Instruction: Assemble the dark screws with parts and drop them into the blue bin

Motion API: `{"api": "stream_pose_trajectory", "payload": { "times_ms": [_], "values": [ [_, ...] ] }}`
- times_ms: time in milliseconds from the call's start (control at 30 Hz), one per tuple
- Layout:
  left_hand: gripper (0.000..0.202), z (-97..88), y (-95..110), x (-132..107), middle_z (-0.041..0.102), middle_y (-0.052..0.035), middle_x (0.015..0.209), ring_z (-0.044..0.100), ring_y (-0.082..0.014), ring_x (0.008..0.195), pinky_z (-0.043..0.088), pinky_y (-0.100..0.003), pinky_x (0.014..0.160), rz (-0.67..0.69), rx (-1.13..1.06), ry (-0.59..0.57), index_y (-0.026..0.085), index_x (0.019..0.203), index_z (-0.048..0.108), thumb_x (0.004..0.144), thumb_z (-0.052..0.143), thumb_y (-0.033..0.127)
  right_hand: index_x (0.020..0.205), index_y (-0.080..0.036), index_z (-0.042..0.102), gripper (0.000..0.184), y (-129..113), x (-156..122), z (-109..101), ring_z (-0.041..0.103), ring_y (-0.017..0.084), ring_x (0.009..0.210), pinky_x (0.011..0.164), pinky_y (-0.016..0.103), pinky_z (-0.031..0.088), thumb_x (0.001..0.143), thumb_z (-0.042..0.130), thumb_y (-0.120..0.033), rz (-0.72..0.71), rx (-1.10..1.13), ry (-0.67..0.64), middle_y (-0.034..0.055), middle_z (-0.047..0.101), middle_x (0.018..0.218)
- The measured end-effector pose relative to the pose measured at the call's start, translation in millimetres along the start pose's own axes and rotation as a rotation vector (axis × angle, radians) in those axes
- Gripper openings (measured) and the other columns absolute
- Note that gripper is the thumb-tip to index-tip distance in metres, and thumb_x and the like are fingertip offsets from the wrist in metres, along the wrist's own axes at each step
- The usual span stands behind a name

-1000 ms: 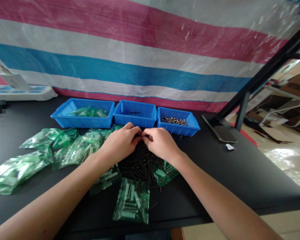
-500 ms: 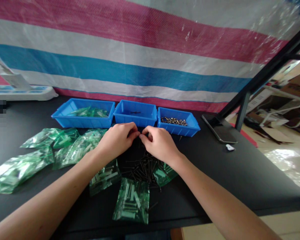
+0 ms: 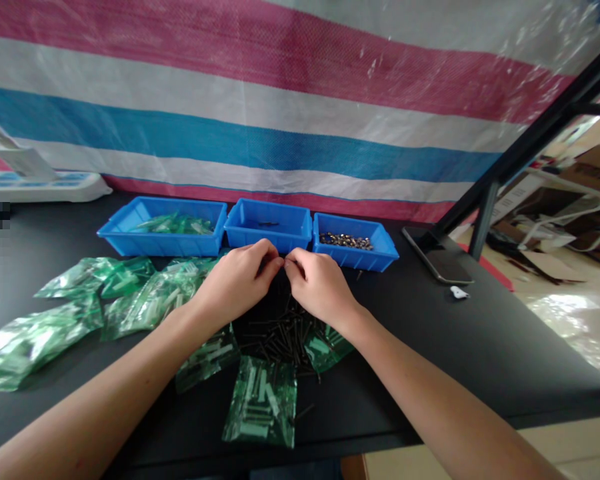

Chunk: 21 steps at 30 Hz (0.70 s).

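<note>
My left hand (image 3: 243, 275) and my right hand (image 3: 317, 280) meet fingertip to fingertip just in front of the middle blue bin (image 3: 267, 237). Both are closed in a pinch; whatever lies between the fingers is too small or hidden to make out. Below them spreads a loose pile of dark screws (image 3: 287, 337), partly covered by my right hand. A green plastic bag of white pieces and screws (image 3: 261, 403) lies nearest the table edge. Another green bag (image 3: 325, 350) rests against the pile's right side, and one (image 3: 210, 360) sits partly under my left forearm.
The left blue bin (image 3: 163, 245) holds green bags, the right blue bin (image 3: 355, 257) small metal parts. Filled green bags (image 3: 40, 340) lie at left. A phone (image 3: 440, 260) and a small white object (image 3: 459, 293) are at right. A power strip (image 3: 70, 189) stands back left.
My fingertips stay together, with my right fingers shifted slightly. The whole view has moved a little, so the bins and bags appear slightly further left.
</note>
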<state>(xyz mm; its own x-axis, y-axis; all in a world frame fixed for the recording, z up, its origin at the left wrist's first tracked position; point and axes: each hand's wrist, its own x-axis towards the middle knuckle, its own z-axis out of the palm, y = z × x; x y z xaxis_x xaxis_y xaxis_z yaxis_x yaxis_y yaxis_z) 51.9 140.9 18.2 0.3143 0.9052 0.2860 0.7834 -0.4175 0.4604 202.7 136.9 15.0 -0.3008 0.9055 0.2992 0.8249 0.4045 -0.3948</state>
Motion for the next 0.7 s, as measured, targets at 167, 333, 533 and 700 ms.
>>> {"api": "stream_pose_trajectory", "payload": {
  "times_ms": [167,333,533,700],
  "values": [
    [0.022,1.8,-2.2,-0.3,0.065,-0.0046,0.093,0.060,-0.0173,0.079,0.045,-0.029,0.069,0.062,-0.052,0.013,0.018,0.100,0.052,0.084,0.039,0.026,0.076,-0.018,0.061,0.026,-0.9,-0.2,-0.6,0.055,0.012,0.059,0.054,0.024,0.027,0.089,0.041,-0.027,0.004,-0.001,0.013,0.0026,0.063,0.066],
    [0.017,3.8,-7.4,0.5,0.064,-0.0050,0.090,0.060,-0.0183,0.078,0.045,-0.030,0.068,0.094,-0.030,-0.029,0.018,0.092,0.052,0.085,0.038,0.024,0.074,-0.019,0.061,0.022,-1.5,-0.2,-0.7,0.049,0.010,0.052,0.052,0.023,0.027,0.086,0.046,-0.029,0.006,0.011,0.027,0.0005,0.060,0.062],
    [0.017,5.7,-10.2,1.0,0.064,-0.0062,0.090,0.060,-0.0200,0.080,0.047,-0.032,0.070,0.050,-0.017,-0.040,0.018,0.093,0.049,0.086,0.036,0.026,0.075,-0.019,0.059,0.017,2.7,0.8,0.6,0.047,0.010,0.051,0.052,0.022,0.029,0.083,0.052,-0.033,0.030,0.047,0.086,-0.0012,0.057,0.059],
    [0.019,5.8,-9.3,1.2,0.064,-0.0070,0.094,0.061,-0.0214,0.084,0.047,-0.033,0.073,0.028,-0.022,-0.039,0.018,0.095,0.049,0.086,0.034,0.024,0.094,-0.019,0.056,0.015,3.2,1.1,1.6,0.048,0.010,0.053,0.054,0.021,0.031,0.080,0.054,-0.024,-0.009,0.107,0.093,-0.0026,0.057,0.062]
  ]
}}
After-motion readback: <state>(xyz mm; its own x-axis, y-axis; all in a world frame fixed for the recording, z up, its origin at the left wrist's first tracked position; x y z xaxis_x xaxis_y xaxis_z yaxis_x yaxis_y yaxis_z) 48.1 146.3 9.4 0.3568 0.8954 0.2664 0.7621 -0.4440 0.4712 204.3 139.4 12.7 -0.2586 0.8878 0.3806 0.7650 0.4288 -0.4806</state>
